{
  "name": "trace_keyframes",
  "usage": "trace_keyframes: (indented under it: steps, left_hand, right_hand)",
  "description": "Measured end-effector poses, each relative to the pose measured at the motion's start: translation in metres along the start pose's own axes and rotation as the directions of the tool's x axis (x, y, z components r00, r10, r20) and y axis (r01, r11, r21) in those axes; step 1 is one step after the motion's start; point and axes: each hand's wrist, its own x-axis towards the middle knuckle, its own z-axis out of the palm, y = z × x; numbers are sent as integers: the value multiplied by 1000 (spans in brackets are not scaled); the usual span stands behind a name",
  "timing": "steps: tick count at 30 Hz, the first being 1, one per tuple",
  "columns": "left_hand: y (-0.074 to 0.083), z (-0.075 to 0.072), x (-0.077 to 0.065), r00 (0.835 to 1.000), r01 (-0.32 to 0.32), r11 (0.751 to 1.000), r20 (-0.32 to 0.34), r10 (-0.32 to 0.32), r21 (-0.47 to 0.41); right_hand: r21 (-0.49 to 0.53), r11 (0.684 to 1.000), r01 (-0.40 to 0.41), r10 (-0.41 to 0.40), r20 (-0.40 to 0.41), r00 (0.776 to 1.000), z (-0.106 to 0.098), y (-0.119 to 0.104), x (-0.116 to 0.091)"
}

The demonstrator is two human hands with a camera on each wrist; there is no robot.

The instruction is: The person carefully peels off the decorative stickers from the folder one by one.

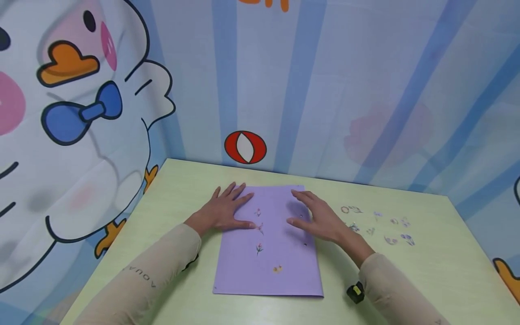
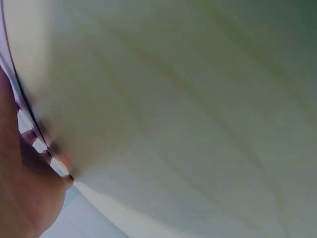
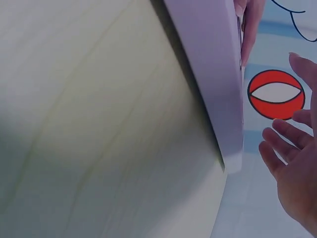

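A purple sheet [image 1: 284, 262], with a doubled edge at its lower right corner, lies on the table. Small flower stickers [image 1: 259, 248] run down its middle, and a small yellow-orange sticker [image 1: 277, 269] sits lower down. My left hand [image 1: 222, 208] rests on the sheet's upper left part, fingers spread and thumb reaching to one of the flowers. Over the right edge my right hand [image 1: 318, 216] hovers with loosely bent fingers and nothing in it. In the right wrist view, that hand [image 3: 297, 163] shows apart from the purple sheet [image 3: 210, 64].
Several small clear-backed stickers [image 1: 391, 240] lie scattered on the pale table [image 1: 438, 275] to the right. Behind the table hangs a blue striped cloth [image 1: 260, 81] printed with cartoon figures. A small black device [image 1: 355, 292] is at the right wrist.
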Motion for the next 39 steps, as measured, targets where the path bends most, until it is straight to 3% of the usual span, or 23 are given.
trace_keyframes:
  steps: [6, 14, 27, 39]
  left_hand:
    - [0, 1, 1, 1000, 17, 1000, 7, -17, 16]
    - [0, 4, 2, 1000, 26, 999, 3, -26, 29]
    - [0, 5, 3, 1000, 16, 999, -3, -16, 30]
    - [0, 3, 2, 1000, 12, 999, -9, -12, 44]
  right_hand:
    - [63, 998, 14, -17, 38, 999, 8, -12, 18]
    - [71, 997, 33, -39, 85, 996, 18, -18, 38]
    - [43, 997, 62, -65, 90, 994, 40, -33, 65]
    - [-144, 984, 102, -84, 126, 988, 57, -35, 78]
